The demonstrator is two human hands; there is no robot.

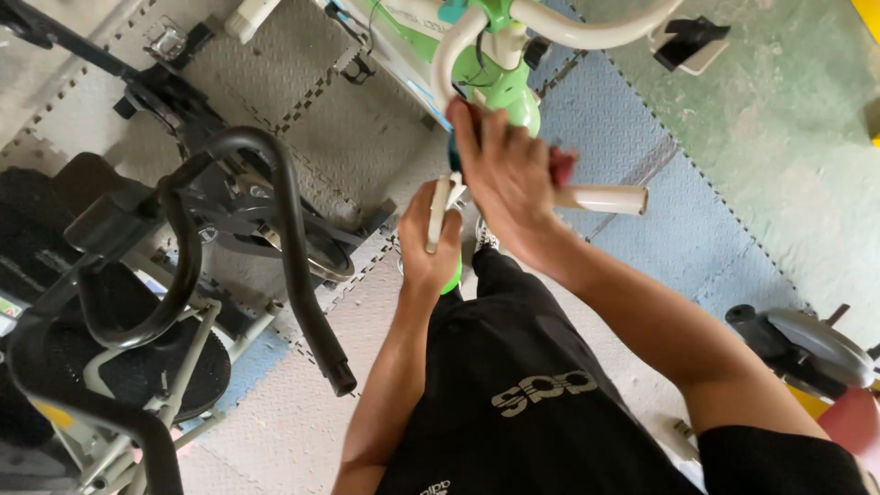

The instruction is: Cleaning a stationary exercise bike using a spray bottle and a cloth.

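I look down at a green and white exercise bike (500, 87) with white handlebars. My left hand (429, 246) is closed around a thin pale tool (440, 213) held upright, just below the green stem. My right hand (509, 174) lies over the stem and the junction with a white handlebar tube (600, 198), fingers spread and pointing up. A small red thing (561, 165) shows under its fingers; what it is I cannot tell. My black shorts fill the lower middle.
A black exercise machine with curved handlebars (289, 238) and a seat (137, 367) stands at the left. A grey flywheel machine (816, 344) sits at the lower right. Grey and blue foam mats (642, 119) cover the floor, with green concrete beyond.
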